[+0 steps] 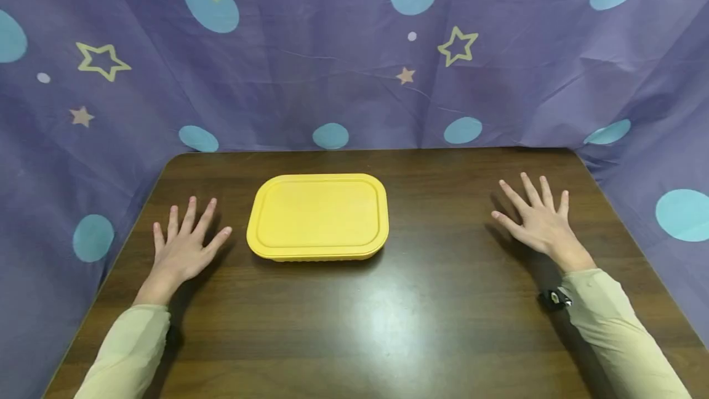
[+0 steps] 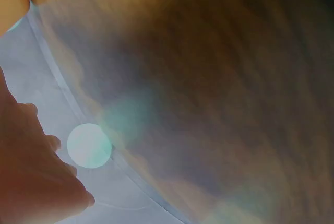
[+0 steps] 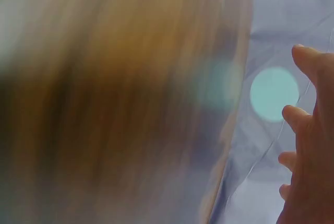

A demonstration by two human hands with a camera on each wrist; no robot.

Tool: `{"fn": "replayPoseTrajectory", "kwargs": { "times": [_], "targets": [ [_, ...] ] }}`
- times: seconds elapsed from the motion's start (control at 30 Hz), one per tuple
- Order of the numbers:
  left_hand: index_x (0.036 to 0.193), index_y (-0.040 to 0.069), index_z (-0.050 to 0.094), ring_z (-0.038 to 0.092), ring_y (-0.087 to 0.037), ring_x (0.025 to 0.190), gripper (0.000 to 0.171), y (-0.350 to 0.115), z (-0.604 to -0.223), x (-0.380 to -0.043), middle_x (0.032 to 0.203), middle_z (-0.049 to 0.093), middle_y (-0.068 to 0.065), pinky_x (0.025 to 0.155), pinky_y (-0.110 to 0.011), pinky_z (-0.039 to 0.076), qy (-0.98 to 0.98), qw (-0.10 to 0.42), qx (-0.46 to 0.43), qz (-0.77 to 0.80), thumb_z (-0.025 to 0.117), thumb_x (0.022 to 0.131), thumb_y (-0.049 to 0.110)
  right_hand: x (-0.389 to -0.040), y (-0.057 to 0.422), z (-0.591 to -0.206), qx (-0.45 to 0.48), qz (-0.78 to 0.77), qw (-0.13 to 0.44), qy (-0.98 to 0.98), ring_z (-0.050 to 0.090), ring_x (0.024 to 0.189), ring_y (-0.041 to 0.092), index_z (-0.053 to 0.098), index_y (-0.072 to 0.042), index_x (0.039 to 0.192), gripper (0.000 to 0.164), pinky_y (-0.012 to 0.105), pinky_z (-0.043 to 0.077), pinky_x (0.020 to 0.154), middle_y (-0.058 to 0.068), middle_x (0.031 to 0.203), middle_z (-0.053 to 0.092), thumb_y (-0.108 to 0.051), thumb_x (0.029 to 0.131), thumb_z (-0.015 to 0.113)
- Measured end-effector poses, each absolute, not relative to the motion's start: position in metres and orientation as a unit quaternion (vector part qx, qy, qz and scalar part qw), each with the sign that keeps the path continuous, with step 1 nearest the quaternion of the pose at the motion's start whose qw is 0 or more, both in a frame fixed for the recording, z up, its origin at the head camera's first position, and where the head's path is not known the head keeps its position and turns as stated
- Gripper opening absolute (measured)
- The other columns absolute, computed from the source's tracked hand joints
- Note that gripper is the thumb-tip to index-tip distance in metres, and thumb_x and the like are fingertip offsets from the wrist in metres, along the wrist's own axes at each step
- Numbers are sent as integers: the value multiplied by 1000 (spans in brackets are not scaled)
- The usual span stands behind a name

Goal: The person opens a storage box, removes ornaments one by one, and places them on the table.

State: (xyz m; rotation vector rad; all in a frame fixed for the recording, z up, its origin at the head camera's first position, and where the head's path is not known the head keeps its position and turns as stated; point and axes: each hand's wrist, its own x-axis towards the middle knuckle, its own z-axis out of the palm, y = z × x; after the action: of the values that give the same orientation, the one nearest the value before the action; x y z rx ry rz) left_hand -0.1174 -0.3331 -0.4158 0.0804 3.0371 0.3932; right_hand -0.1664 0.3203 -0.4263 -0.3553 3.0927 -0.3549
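Note:
A rectangular yellow box with rounded corners and a flat yellow lid (image 1: 318,214) sits left of centre toward the table's back. To its left, in the head view, my left hand (image 1: 181,256) is palm down with fingers spread, thumb pointing toward the box and holding nothing. Far to the right of the box, my right hand (image 1: 541,225) has its fingers fanned out too, with nothing in it. Both hands cast shadows on the wood. The wrist views show part of the left hand (image 2: 34,172) and the right hand (image 3: 318,140) at the frame edges.
The brown wooden table (image 1: 443,319) has a glossy light reflection near its middle. Behind it and along its sides hangs a purple curtain (image 1: 310,48) with blue dots and stars. A dark band with a small device (image 1: 556,298) is at the right wrist.

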Motion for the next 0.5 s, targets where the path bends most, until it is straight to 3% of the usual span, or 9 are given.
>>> {"fn": "replayPoseTrajectory", "kwargs": {
  "times": [0.5],
  "targets": [
    [155,25,-8,-7,-49,140,71,-316,-412,-131,159,-6,-18,100,-73,-11,976,59,82,193,30,102,53,-172,228,-424,-211,-125,-10,969,2,144,41,29,-23,154,68,71,-2,104,20,157,19,-56,97,45]
  ]
}}
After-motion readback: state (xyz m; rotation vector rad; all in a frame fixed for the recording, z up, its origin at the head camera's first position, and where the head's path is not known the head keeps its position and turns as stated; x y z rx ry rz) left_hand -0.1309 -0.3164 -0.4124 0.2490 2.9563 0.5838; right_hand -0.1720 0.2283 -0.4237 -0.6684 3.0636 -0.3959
